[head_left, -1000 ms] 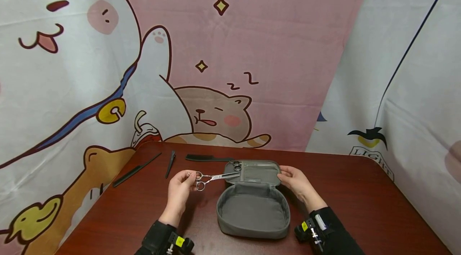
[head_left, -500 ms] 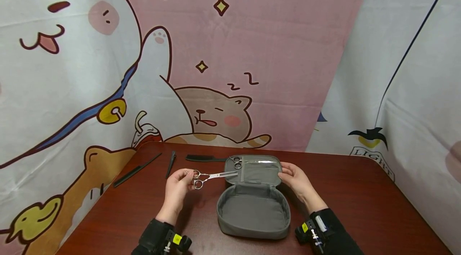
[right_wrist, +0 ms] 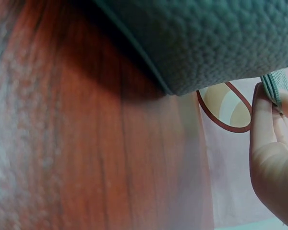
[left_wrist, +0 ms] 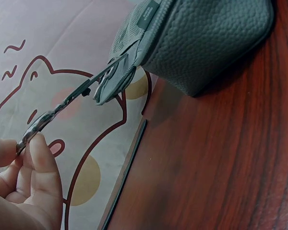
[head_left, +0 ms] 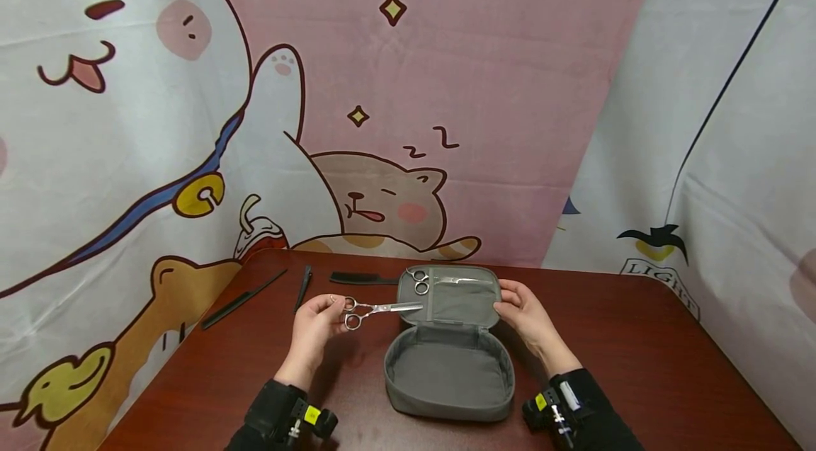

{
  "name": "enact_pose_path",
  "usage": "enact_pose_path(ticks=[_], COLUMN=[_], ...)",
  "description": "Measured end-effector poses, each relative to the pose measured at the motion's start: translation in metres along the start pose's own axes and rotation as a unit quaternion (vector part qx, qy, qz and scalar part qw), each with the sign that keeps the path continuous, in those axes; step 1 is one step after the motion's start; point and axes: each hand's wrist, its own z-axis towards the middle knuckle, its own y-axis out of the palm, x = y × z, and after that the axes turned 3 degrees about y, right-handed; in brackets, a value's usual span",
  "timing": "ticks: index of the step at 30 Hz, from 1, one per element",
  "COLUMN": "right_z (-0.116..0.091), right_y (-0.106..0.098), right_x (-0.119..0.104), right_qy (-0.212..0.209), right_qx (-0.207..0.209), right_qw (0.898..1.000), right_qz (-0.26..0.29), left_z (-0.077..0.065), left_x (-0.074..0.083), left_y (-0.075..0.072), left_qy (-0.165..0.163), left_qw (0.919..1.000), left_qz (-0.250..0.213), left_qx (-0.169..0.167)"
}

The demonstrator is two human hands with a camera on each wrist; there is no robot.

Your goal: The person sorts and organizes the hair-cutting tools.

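Because its wall stands up unsupported, the grey, rounded, pebble-grained zip case [head_left: 449, 407] on the reddish-brown wooden table [head_left: 637, 338] seems light and semi-stiff, likely to give a little if squeezed; its side wall would offer a steady hold. Just beyond its open base, the left hand [head_left: 312, 330] pinches the handle end of the slim silver metal scissors [head_left: 382, 308] between thumb and fingers, one finger ring hanging clear below. These look light, rigid and smooth enough to slip, so the rings should make the surest grip (the blades are best avoided). Their tips overlap the flat grey lid [head_left: 468, 309]; whether they touch it, I cannot tell. Opposite, the right hand [head_left: 525, 316] pinches the lid's right edge, thumb against fingers. The lid appears thin and bendy at the hinge, making its zipped rim the firmer place to hold. At its left side sits a second silver ring-handled pair [head_left: 421, 287]. Farther off lie a flat black comb [head_left: 363, 278], a narrow black clip-like piece [head_left: 304, 287] and a long, thin black tool [head_left: 242, 301]. Behind hangs a pink-and-white cartoon cloth [head_left: 510, 83].
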Motion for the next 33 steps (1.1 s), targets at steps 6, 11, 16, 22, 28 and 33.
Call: enact_pose_path(ticks=[6, 11, 16, 22, 28, 33], right_z=[-0.001, -0.003, -0.003, -0.002, -0.002, -0.003], right_y=[-0.001, -0.001, -0.001, -0.002, -0.002, -0.002], right_x=[-0.002, -0.002, -0.003, -0.002, -0.002, -0.001], right_qy=[-0.015, -0.022, -0.029, -0.035, -0.039, -0.041], right_qx=[-0.009, -0.012, -0.016, -0.015, -0.015, -0.013], right_qw=[1.0, 1.0, 0.999, 0.999, 0.999, 0.999], right_qz=[0.011, 0.014, 0.019, 0.019, 0.016, 0.014], left_z=[0.003, 0.005, 0.008, 0.01, 0.01, 0.011], left_x=[0.003, 0.004, 0.004, 0.002, 0.002, 0.001], left_y=[-0.003, -0.004, -0.003, -0.002, 0.002, 0.004], left_qy=[0.0, -0.004, -0.004, -0.011, -0.011, -0.011], left_qw=[0.9999, 0.9999, 0.9997, 0.9997, 0.9997, 0.9998], left_qz=[0.002, 0.011, 0.02, 0.021, 0.019, 0.013], left_qx=[-0.012, -0.013, -0.013, -0.007, -0.009, -0.009])
